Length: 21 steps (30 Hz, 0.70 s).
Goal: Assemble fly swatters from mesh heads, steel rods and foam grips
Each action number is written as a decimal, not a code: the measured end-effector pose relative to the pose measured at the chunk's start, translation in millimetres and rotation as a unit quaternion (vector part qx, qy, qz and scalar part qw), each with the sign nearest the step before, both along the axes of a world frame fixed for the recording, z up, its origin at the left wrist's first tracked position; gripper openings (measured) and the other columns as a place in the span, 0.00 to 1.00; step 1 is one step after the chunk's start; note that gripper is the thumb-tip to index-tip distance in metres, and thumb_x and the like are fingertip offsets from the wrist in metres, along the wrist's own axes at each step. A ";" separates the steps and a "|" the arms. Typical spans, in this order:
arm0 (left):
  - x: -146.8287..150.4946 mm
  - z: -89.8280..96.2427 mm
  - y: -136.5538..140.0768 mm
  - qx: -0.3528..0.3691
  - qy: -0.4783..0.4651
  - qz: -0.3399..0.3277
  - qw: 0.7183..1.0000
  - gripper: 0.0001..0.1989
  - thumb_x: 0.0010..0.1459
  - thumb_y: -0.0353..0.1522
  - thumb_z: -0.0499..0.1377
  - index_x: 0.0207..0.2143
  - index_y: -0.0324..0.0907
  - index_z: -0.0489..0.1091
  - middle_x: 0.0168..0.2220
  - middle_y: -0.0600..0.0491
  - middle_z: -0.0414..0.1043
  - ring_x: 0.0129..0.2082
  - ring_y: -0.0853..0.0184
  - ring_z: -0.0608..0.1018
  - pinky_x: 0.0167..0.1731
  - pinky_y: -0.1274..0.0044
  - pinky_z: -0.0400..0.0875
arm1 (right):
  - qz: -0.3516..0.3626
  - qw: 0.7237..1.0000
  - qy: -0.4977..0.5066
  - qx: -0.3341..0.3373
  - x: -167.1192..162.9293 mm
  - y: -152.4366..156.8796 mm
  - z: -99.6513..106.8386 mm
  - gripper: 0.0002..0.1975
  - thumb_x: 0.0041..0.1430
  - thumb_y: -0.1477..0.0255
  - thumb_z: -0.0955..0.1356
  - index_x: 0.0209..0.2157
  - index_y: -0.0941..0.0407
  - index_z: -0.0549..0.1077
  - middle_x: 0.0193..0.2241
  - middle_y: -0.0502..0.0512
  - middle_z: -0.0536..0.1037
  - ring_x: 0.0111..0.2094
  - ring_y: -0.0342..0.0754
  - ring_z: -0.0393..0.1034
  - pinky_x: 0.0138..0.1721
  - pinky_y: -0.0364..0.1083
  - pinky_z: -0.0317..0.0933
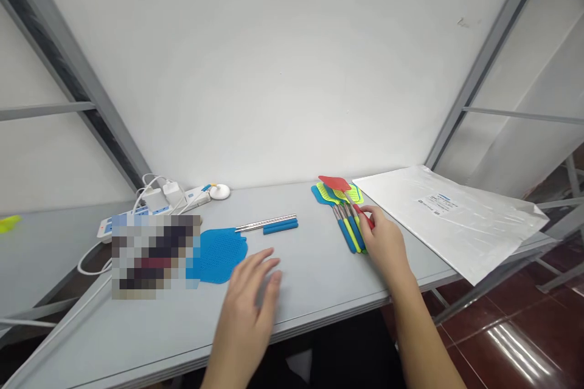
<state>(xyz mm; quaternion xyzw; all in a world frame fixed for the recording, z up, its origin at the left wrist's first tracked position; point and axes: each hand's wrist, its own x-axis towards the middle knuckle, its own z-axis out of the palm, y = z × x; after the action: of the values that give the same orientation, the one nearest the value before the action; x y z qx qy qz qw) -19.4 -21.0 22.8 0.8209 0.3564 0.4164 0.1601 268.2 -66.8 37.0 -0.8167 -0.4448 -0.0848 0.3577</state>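
The right hand (385, 244) had its grip clenched around the handle of a red, flat-headed flyswatter (335, 183), above a bunch of blue and yellow-green mesh flyswatters (348, 234) on the pale grey tabletop (310, 282). The left hand (249, 301), its grip released, was near a blue perforated plastic paddle (221, 255).

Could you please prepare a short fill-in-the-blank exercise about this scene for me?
1. The fly swatter in the right hand has a ____ head.
2. The white plastic mailer lies to the ____ of the swatter pile.
3. The swatter heads near the left hand are ____.

Missing words: red; right; blue.
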 end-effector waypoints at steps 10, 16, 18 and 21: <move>-43.5 -10.6 13.2 -0.007 -0.067 0.113 0.991 0.10 0.64 0.38 0.53 0.40 0.47 0.73 0.48 0.50 0.74 0.52 0.59 0.72 0.54 0.65 0.63 | -0.006 0.999 -0.027 -0.019 -5.6 2.8 -4.6 0.15 0.64 0.66 0.59 0.45 0.54 0.72 0.16 0.47 0.67 0.21 0.49 0.58 0.30 0.46 0.47; -37.7 -10.5 10.6 0.031 -0.042 0.119 0.992 0.10 0.64 0.37 0.53 0.40 0.46 0.73 0.47 0.51 0.74 0.51 0.60 0.71 0.54 0.67 0.63 | -0.015 0.998 -0.046 -0.042 -10.5 -0.4 -8.2 0.13 0.63 0.67 0.61 0.44 0.55 0.73 0.18 0.49 0.71 0.21 0.48 0.60 0.31 0.46 0.47; -37.8 -10.3 10.5 0.032 -0.043 0.122 0.991 0.10 0.64 0.36 0.53 0.39 0.46 0.73 0.46 0.51 0.74 0.51 0.60 0.72 0.54 0.68 0.63 | -0.022 0.998 -0.049 -0.045 -12.1 -0.5 -9.0 0.13 0.63 0.68 0.62 0.45 0.54 0.73 0.19 0.49 0.72 0.22 0.49 0.62 0.31 0.46 0.46; -37.9 -10.1 10.2 0.036 -0.041 0.123 0.991 0.10 0.65 0.36 0.53 0.39 0.46 0.73 0.46 0.51 0.74 0.50 0.60 0.72 0.53 0.68 0.63 | -0.019 0.997 -0.051 -0.047 -13.1 0.2 -10.5 0.13 0.63 0.69 0.61 0.45 0.54 0.73 0.24 0.51 0.75 0.24 0.49 0.65 0.33 0.46 0.48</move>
<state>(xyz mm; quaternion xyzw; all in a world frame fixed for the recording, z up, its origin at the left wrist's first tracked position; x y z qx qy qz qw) -57.4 -10.8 12.7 0.7580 0.4329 0.4791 0.0924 255.2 -66.6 26.4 -0.8355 -0.4503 -0.1127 0.2942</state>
